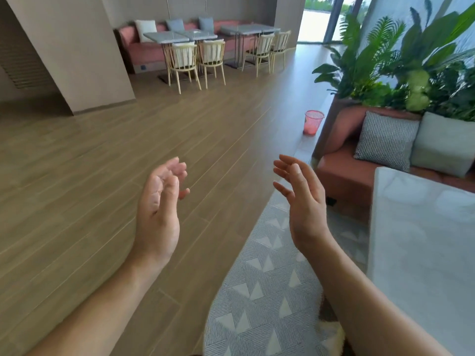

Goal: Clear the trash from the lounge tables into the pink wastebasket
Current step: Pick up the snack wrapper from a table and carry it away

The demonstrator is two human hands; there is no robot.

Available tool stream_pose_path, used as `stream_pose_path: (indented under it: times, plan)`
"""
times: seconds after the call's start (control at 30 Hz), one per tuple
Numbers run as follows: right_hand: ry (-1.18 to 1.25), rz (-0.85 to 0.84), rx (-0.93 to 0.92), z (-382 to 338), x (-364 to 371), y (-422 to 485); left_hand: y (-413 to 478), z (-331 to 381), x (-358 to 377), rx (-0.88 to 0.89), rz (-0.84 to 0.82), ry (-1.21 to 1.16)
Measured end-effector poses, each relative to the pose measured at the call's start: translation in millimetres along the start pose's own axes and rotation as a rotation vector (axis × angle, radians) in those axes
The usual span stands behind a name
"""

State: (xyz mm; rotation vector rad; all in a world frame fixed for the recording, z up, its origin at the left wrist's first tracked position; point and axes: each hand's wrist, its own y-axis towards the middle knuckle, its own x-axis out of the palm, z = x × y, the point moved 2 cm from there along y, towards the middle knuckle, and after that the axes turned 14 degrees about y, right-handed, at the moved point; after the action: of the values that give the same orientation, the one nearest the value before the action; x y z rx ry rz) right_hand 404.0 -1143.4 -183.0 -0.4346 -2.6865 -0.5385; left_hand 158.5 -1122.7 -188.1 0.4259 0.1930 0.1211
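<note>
Both hands are up in front of the person and empty. The left hand (160,201) has loosely curled fingers holding nothing. The right hand (300,199) has relaxed, nearly straight fingers, also holding nothing.

The pink mesh round wastebasket (314,122) stands upright on the brown wood-plank floor (102,163), just off the end of the rust-orange cushioned sofa (344,176). Key relation: it lies ahead and to the right of both hands, well apart from them, and the right hand is the nearer one. It is too blurry to tell what's inside it.

The white glossy stone table (424,240) sits at the person's right, its near-left edge beside the right forearm. No trash shows on the visible part. The grey square lounge tables (180,35) along the back wall are too far away to check for litter.

Judgement: nothing is in hand, so the next pick is probably from a table, and the right side is best placed for the drop.
</note>
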Motion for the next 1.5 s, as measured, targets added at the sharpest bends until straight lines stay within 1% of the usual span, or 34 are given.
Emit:
stream_pose_path:
  times: [0.13,0.17,0.37,0.47,0.57,0.73,1.0,1.17,1.37,1.5]
  plan:
    - [-0.021,0.005,-0.011,32.8,-2.5,109.6,102.1,-39.2,45.7,-0.004,0.006,-0.036]
    - [-0.022,0.003,-0.005,37.7,-1.9,123.3,114.9,-44.3,51.8,-0.007,0.004,-0.041]
    - [-0.022,0.029,-0.03,114.5,3.3,287.1,269.4,-118.9,112.1,0.012,0.013,-0.08]
    - [-0.028,0.053,-0.03,148.9,10.0,375.9,357.1,-152.1,141.2,0.009,-0.008,-0.099]
    - [-0.025,0.086,-0.072,170.6,18.4,467.5,448.6,-172.2,172.5,0.04,-0.021,-0.106]
    - [-0.032,0.098,-0.081,208.6,22.9,602.0,580.9,-208.2,232.4,0.018,-0.083,-0.094]
    - [-0.005,0.143,-0.052,302.9,-8.9,825.7,781.2,-303.7,360.3,0.039,-0.119,-0.082]
    - [0.016,0.128,-0.028,349.8,-33.8,996.4,915.9,-353.8,453.1,0.059,-0.121,-0.065]
    - [-0.015,0.071,-0.045,387.7,-32.0,1187.9,1073.9,-391.7,530.5,0.05,-0.099,-0.066]
    - [-0.006,0.062,-0.038,437.1,-27.6,1306.3,1181.9,-441.3,571.3,0.026,-0.071,-0.071]
